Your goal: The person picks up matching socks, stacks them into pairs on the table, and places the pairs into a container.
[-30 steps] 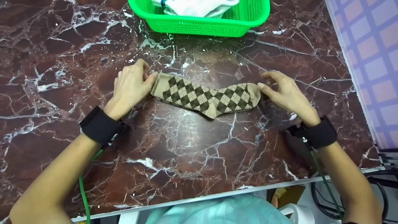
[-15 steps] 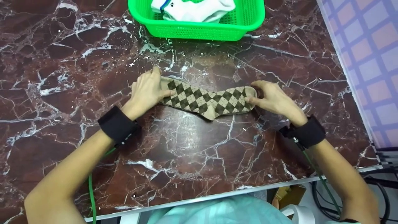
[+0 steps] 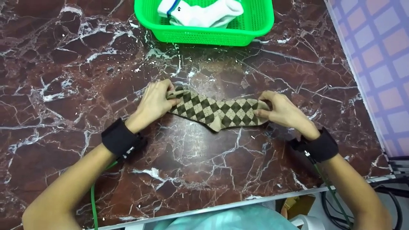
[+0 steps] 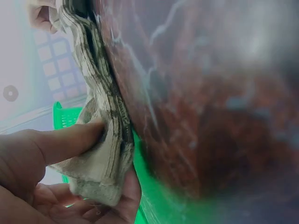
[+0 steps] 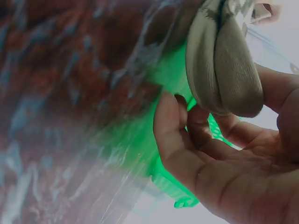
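Note:
A pair of beige and dark brown argyle socks, laid one over the other, stretches sideways between both hands. My left hand pinches the cuff end, thumb on top and fingers underneath; in the left wrist view the layered cuff edges bunch between them. At the toe end is my right hand, its thumb on the upper face and its fingers curled around the far side. Two plain beige toes lie together in the right wrist view, partly covering the thumb.
A green perforated basket stands beyond the socks, holding white socks with a blue stripe. The table is dark red marble pattern. A checked purple panel borders it on the right. Green cables trail from both wrist straps.
Both hands have moved inward from the sock ends and taken hold of them. The cuff end is now folded up in the left hand. The basket sits lower in the head view.

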`<state>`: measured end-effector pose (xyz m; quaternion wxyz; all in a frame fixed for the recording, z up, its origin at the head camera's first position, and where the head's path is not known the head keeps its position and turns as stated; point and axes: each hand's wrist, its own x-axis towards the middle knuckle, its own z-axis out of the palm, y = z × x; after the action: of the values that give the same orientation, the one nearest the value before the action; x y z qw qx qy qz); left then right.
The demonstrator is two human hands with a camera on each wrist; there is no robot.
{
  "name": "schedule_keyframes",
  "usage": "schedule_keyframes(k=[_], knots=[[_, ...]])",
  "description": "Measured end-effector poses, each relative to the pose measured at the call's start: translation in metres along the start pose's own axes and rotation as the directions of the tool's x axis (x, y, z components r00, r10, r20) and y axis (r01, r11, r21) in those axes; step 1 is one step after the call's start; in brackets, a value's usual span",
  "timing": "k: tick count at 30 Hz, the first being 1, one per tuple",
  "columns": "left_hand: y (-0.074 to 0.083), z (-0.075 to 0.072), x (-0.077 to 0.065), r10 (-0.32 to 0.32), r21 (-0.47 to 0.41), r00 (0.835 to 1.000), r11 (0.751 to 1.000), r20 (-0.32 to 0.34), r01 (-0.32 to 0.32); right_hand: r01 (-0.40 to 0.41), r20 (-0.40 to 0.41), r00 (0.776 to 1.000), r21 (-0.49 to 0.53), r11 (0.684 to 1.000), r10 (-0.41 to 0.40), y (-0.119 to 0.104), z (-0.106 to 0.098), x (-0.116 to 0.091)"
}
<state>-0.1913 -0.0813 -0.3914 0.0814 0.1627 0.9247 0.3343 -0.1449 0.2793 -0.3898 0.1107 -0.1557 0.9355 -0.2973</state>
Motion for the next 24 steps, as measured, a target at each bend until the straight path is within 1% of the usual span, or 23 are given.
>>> schedule_keyframes(k=[3,5,8,10,12,13,14,15,16,18,19,20,22,23,24], knots=[[0.003,0.003,-0.009,0.045,-0.088,0.999,0.995,0.0,-0.044,0.033,-0.027,0.999,0.028,0.999,-0.032,-0.002,-0.004,-0.012],[0.006,0.001,-0.015,0.069,-0.143,0.998,0.987,-0.01,-0.07,0.071,-0.048,0.997,0.061,0.996,-0.068,-0.004,-0.008,-0.019],[0.014,-0.007,-0.02,0.117,-0.21,0.992,0.97,-0.044,-0.123,0.128,-0.079,0.99,0.116,0.985,-0.12,-0.009,-0.016,-0.028],[0.02,-0.016,-0.02,0.153,-0.233,0.985,0.958,-0.084,-0.169,0.143,-0.095,0.987,0.148,0.978,-0.13,-0.015,-0.024,-0.034],[0.026,-0.027,-0.019,0.19,-0.238,0.972,0.946,-0.14,-0.219,0.162,-0.121,0.982,0.171,0.972,-0.143,-0.021,-0.032,-0.037],[0.03,-0.033,-0.017,0.206,-0.237,0.963,0.94,-0.175,-0.244,0.172,-0.134,0.98,0.186,0.967,-0.148,-0.025,-0.037,-0.037],[0.033,-0.039,-0.015,0.224,-0.228,0.949,0.934,-0.221,-0.274,0.189,-0.153,0.975,0.19,0.963,-0.161,-0.029,-0.042,-0.035],[0.035,-0.045,-0.012,0.245,-0.21,0.93,0.929,-0.273,-0.306,0.214,-0.177,0.968,0.192,0.958,-0.18,-0.033,-0.048,-0.031],[0.038,-0.052,-0.008,0.257,-0.19,0.91,0.925,-0.324,-0.329,0.249,-0.21,0.956,0.203,0.947,-0.206,-0.037,-0.053,-0.027],[0.043,-0.063,0.001,0.272,-0.152,0.865,0.919,-0.422,-0.364,0.312,-0.283,0.928,0.227,0.923,-0.245,-0.048,-0.065,-0.018],[0.046,-0.069,0.007,0.271,-0.141,0.843,0.917,-0.465,-0.373,0.346,-0.337,0.906,0.237,0.908,-0.257,-0.054,-0.071,-0.012],[0.048,-0.074,0.013,0.274,-0.126,0.822,0.916,-0.499,-0.381,0.386,-0.391,0.88,0.258,0.885,-0.27,-0.059,-0.077,-0.006],[0.054,-0.083,0.027,0.248,-0.125,0.807,0.922,-0.536,-0.366,0.455,-0.507,0.824,0.323,0.83,-0.254,-0.071,-0.089,0.007],[0.058,-0.088,0.034,0.228,-0.145,0.806,0.922,-0.546,-0.359,0.46,-0.553,0.808,0.379,0.803,-0.201,-0.076,-0.096,0.013],[0.061,-0.092,0.042,0.205,-0.17,0.809,0.922,-0.551,-0.349,0.463,-0.587,0.798,0.452,0.763,-0.137,-0.081,-0.103,0.022]])
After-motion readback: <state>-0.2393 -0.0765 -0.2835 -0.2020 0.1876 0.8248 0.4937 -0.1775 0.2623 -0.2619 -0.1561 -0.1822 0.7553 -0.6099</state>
